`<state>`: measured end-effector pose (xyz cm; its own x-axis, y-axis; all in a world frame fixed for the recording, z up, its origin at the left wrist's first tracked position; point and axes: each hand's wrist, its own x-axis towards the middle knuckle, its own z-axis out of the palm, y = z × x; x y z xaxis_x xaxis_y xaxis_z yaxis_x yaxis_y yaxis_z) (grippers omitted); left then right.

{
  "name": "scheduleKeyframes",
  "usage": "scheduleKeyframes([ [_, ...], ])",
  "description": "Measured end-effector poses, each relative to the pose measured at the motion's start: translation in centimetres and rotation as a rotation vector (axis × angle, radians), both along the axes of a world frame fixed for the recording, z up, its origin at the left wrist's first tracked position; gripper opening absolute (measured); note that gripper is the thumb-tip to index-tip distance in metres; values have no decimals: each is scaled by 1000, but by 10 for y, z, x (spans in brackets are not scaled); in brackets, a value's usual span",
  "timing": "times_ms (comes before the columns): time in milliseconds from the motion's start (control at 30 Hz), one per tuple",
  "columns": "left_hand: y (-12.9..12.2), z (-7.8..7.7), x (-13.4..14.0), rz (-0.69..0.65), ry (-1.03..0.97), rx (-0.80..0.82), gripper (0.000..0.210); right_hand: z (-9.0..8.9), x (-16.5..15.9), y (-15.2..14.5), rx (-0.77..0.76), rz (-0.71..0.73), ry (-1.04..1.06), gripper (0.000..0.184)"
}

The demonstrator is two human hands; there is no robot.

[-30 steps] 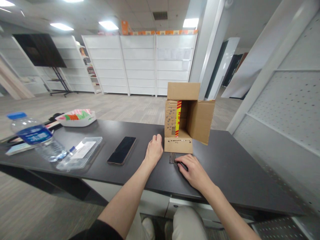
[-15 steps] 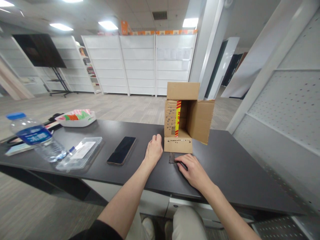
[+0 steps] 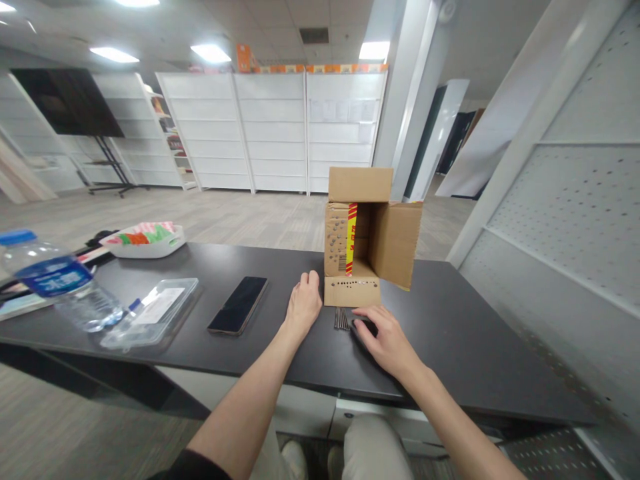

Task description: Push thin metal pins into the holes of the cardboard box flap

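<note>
A cardboard box (image 3: pixel 334 233) stands on the dark table with its front flaps spread, its opening towards me. Its lower flap (image 3: pixel 353 291) carries a row of small dark holes or dots. Just in front of that flap lies a neat row of several thin metal screws or nails (image 3: pixel 341 319). My right hand (image 3: pixel 383 333) rests right beside the row, thumb and forefinger apart, with nothing visible between them. Left of the box, my left hand (image 3: pixel 304 300) lies on the table with curled fingers; anything inside them is hidden.
A black phone (image 3: pixel 239 305) lies left of my left hand. Farther left are a clear plastic case (image 3: pixel 155 310), a tilted water bottle (image 3: pixel 60 283) and a white basket (image 3: pixel 145 248) of colourful packets. A white perforated panel (image 3: pixel 560 267) borders the right side.
My right fingers have come away from the row of metal pieces and spread apart, leaving a small gap. My left hand stays beside the box. The whole view has shifted slightly.
</note>
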<state>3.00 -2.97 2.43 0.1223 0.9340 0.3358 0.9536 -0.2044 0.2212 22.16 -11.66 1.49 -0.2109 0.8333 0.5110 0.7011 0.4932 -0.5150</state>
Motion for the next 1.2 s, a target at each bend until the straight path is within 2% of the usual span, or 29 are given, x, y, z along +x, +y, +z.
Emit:
scheduleKeyframes([
  [133,0,0,0,-8,1,5,27,-1,4,14,5,-76,42,17],
  [300,0,-1,0,-11,-1,16,26,6,4,35,-114,-151,76,23],
  [467,0,0,0,-7,-7,12,27,16,1,56,-143,-286,34,21],
  [633,0,0,0,-14,-10,4,27,23,0,70,-193,-352,-53,16],
  [900,1,-2,0,-8,12,22,25,38,-3,80,-340,-412,-204,13],
  [1200,1,-2,0,-5,9,22,25,45,-8,81,-386,-428,-239,10],
])
